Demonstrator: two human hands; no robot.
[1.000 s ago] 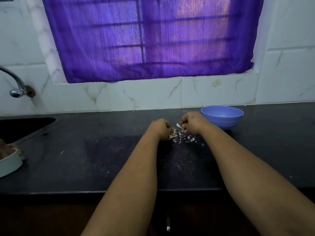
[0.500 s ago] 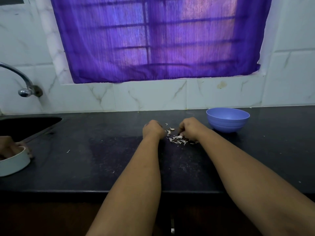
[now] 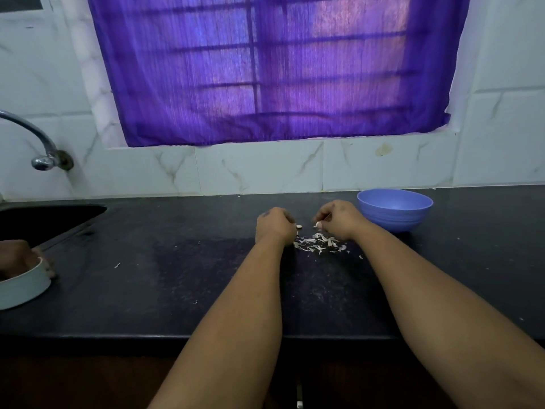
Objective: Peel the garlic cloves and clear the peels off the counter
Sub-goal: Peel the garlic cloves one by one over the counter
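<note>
A heap of pale garlic peels (image 3: 320, 244) lies on the black counter (image 3: 177, 276) between my two hands. My left hand (image 3: 275, 225) is curled just left of the heap, and a small pale garlic clove (image 3: 298, 226) shows at its fingertips. My right hand (image 3: 339, 217) hovers over the heap's far right side and pinches a white piece of peel (image 3: 318, 224) between thumb and fingers. What else my left hand's curled fingers enclose is hidden.
A blue bowl (image 3: 395, 209) stands just right of my right hand, near the tiled wall. At the far left another person's hand (image 3: 14, 255) rests at a pale bowl (image 3: 23, 290). A sink (image 3: 44, 219) and tap (image 3: 44, 149) are beyond it. Stray peel bits dot the counter.
My hands have drawn slightly apart over the peels, and the right one now holds a white piece up off the heap. The peels are gathered closer together than a second ago.
</note>
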